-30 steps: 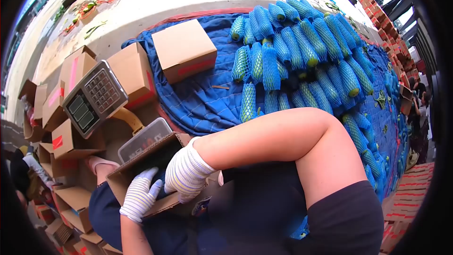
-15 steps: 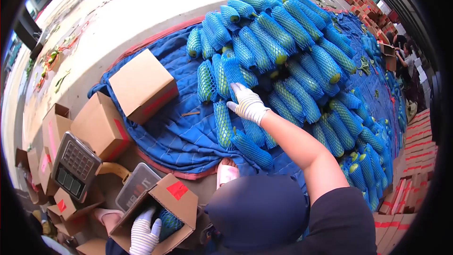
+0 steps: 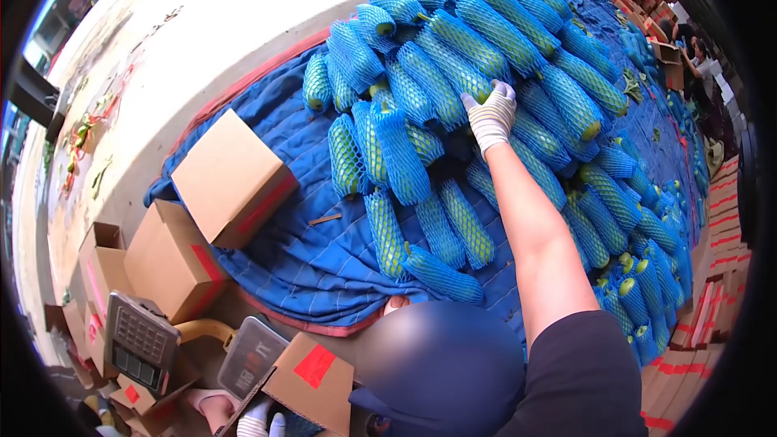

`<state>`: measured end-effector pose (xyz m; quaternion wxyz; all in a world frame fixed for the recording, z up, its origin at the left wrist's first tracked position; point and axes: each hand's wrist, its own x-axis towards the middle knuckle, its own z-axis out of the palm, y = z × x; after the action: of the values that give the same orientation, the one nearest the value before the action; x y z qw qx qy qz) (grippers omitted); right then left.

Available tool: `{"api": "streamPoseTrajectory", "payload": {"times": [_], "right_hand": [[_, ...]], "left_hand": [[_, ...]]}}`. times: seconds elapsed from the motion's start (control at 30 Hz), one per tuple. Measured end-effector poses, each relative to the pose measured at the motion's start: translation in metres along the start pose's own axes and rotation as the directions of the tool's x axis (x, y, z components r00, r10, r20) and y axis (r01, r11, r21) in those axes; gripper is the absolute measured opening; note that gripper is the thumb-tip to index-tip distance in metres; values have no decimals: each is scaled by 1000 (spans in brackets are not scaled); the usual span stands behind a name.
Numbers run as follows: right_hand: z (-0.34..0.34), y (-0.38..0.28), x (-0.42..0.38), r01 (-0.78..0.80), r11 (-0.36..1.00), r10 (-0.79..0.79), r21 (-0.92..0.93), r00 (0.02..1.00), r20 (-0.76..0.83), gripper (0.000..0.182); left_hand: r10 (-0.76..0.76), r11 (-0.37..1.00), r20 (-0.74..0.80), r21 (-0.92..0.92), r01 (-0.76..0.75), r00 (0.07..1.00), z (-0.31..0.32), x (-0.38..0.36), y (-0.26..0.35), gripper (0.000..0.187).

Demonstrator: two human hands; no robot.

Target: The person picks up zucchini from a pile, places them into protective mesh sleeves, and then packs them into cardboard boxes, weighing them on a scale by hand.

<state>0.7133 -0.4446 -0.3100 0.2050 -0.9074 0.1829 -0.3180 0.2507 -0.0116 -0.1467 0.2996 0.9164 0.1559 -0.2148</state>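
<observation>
My right hand [image 3: 491, 117], in a striped white work glove, reaches into the pile and closes around the near end of a long green gourd [image 3: 461, 73] sleeved in blue foam netting. Similar netted gourds [image 3: 401, 154] lie close by on the blue quilted cloth [image 3: 312, 235]. At the bottom edge my left hand [image 3: 261, 422], gloved alike, is inside an open cardboard box [image 3: 312, 384]; its thumb and fingers are apart, and part of it is cut off by the frame. Blue netting [image 3: 299, 425] shows beside it in the box.
A closed carton [image 3: 231, 174] stands on the cloth, another carton [image 3: 170, 255] beside it. A scale with a keypad [image 3: 142, 340] is at the left. A navy cap [image 3: 453, 364] blocks the lower middle. Stacked cartons [image 3: 704, 316] line the right; another person [image 3: 700, 73] sits behind.
My right hand has left the netted gourd at the pile's front left and moved up and right to another one. My left hand and its box sit lower in view.
</observation>
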Motion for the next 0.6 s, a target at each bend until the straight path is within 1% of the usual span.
{"api": "streamPoseTrajectory", "payload": {"times": [0.03, 0.07, 0.1, 0.13, 0.17, 0.23, 0.27, 0.3, 0.37, 0.4, 0.43, 0.47, 0.5, 0.57, 0.6], "right_hand": [[1, 8, 20, -237, 971, 229, 32, 959, 167, 83], [7, 12, 30, -235, 972, 227, 31, 960, 164, 83], [7, 11, 37, -430, 899, 377, 78, 854, 359, 91], [9, 8, 43, -612, 787, 478, 82, 688, 547, 99], [12, 6, 44, -613, 786, 477, 81, 685, 551, 99], [16, -13, 43, -503, 854, 378, 133, 775, 507, 108], [10, -26, 46, -505, 861, 396, 50, 730, 557, 114], [5, -44, 43, -436, 900, 386, -12, 782, 489, 115], [24, -22, 55, -326, 944, 300, -55, 774, 557, 113], [19, -21, 55, -404, 915, 330, 9, 758, 563, 100], [29, -17, 61, -469, 881, 362, 66, 757, 544, 92], [31, -6, 66, -644, 740, 419, 194, 667, 617, 81], [11, -12, 59, -785, 549, 440, 286, 563, 700, 71], [-18, -4, 27, -790, 308, 239, 530, 603, 761, 52], [-37, 3, 8, -815, 222, 121, 535, 568, 814, 53]], "left_hand": [[1, 1000, 3, -3, -1, 1000, 1, 1, 0, 35], [4, 1000, -10, 6, -4, 1000, 2, 1, -2, 35], [4, 1000, -24, 17, -4, 1000, 3, 1, -3, 35], [-12, 1000, -30, 4, 12, 999, 4, 1, -4, 35], [-17, 1000, -31, 6, 17, 999, 4, 1, -6, 35], [-17, 999, -33, 43, 18, 999, 6, 1, -7, 35], [-30, 998, -30, 48, 31, 999, 6, -2, -6, 35], [-20, 997, -33, 68, 22, 999, 5, -3, -2, 35], [-16, 996, -46, 90, 20, 999, 2, -5, 2, 35], [16, 997, -70, 71, -11, 997, 2, -7, 2, 35], [45, 998, -95, 51, -41, 994, 2, -10, 1, 35], [54, 997, -94, 65, -48, 994, 1, -14, -3, 35], [37, 999, -115, 2, -37, 993, 2, -18, -4, 35], [56, 998, -114, -32, -60, 992, 3, -30, -16, 39], [6, 998, -224, -62, -21, 974, 11, -39, -19, 38]]}}
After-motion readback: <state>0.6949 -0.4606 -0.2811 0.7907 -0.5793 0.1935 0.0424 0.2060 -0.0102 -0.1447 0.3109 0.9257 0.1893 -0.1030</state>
